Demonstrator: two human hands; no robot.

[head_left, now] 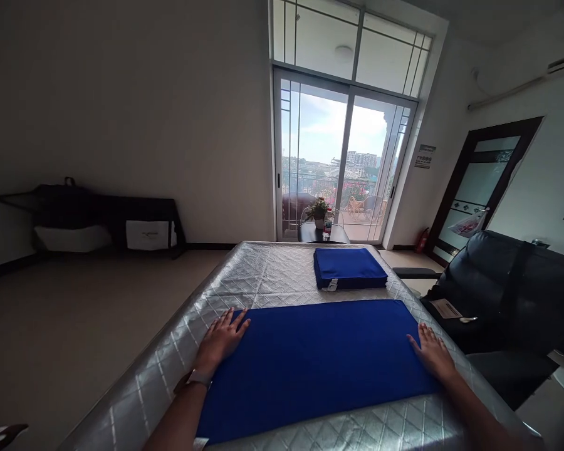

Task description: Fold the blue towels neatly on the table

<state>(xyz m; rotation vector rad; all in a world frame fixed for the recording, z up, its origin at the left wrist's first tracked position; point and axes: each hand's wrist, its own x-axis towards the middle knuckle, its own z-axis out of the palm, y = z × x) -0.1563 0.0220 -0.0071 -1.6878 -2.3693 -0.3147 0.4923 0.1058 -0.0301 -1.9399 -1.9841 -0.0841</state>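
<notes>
A blue cloth (314, 366) lies spread flat across a quilted silver table cover (272, 269). My left hand (222, 338) rests palm down on its left edge, fingers spread. On the opposite edge my right hand (432, 352) lies flat too, its fingers stretched forward and the thumb over the cloth. Neither hand grips anything. Beyond the spread cloth sits a neat stack of folded blue cloths (350, 266), with a white label hanging at its front left corner. A small white tag (200, 443) shows at the near left corner of the spread cloth.
To the right stands a black leather chair (512, 300) with a card (446, 308) on its seat. A potted plant (318, 210) stands on a small dark table past the far edge, before sliding glass doors. Dark furniture (108, 219) lines the left wall.
</notes>
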